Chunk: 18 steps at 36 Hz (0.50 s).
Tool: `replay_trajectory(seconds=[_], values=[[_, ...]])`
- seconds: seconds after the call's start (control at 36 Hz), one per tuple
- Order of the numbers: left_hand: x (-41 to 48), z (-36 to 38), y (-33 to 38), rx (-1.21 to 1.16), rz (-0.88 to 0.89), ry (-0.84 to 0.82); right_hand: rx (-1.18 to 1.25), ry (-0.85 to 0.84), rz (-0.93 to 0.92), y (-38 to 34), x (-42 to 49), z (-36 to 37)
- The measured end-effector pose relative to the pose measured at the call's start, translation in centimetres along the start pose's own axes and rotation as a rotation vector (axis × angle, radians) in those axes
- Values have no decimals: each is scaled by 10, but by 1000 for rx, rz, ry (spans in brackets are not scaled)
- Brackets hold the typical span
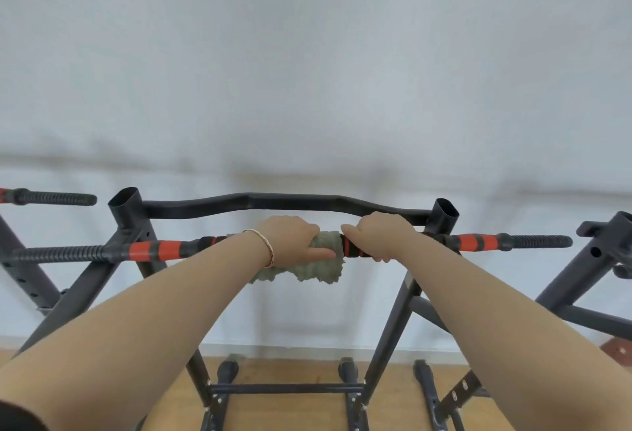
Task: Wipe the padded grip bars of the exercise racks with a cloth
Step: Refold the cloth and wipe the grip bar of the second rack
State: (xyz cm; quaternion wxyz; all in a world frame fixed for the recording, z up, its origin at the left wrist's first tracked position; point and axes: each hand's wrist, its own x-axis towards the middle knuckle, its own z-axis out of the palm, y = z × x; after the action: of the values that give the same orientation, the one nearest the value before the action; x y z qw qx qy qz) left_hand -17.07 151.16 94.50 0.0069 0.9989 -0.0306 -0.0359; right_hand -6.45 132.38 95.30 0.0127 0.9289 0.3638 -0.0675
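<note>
Your left grip [290,237] is curled over the fluffy grey-green cloth [307,270], clamping it around the horizontal grip bar padded in orange and black foam [160,250]. The cloth's loose edge hangs below the bar, under that grip. A thin gold bracelet [266,246] sits on the wrist just behind it. Your right grip [379,234] is just beside the cloth, fingers wrapped round the bare padding, and a short black-and-orange stretch shows between the two grips.

Just beyond both grips runs a curved black steel crossbar [273,200], joining two open-topped black upright tubes [124,206]. The right-hand tube stands just past your right grip. Outward of each grip the bar ends in ribbed black rubber [537,241]. Farther out to the left of your left grip, a ribbed bar end [51,197] from a neighbouring rack pokes in. Farther right of your right grip stands another dark rack frame [595,252]. Below the grips, the rack's legs meet a wooden floor [287,374].
</note>
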Motion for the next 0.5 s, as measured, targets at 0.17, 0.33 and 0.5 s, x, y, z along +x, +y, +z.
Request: replay_trajectory(seconds=[0.17,0.33,0.5], values=[[8,-11,-7,-259,-63,-206,-326,347,-72,0,-11,21],[10,-6,-6,-224,-87,-147,-288,414,-8,-7,-19,28],[2,2,3,-38,-78,4,181,-201,116,6,7,-6]])
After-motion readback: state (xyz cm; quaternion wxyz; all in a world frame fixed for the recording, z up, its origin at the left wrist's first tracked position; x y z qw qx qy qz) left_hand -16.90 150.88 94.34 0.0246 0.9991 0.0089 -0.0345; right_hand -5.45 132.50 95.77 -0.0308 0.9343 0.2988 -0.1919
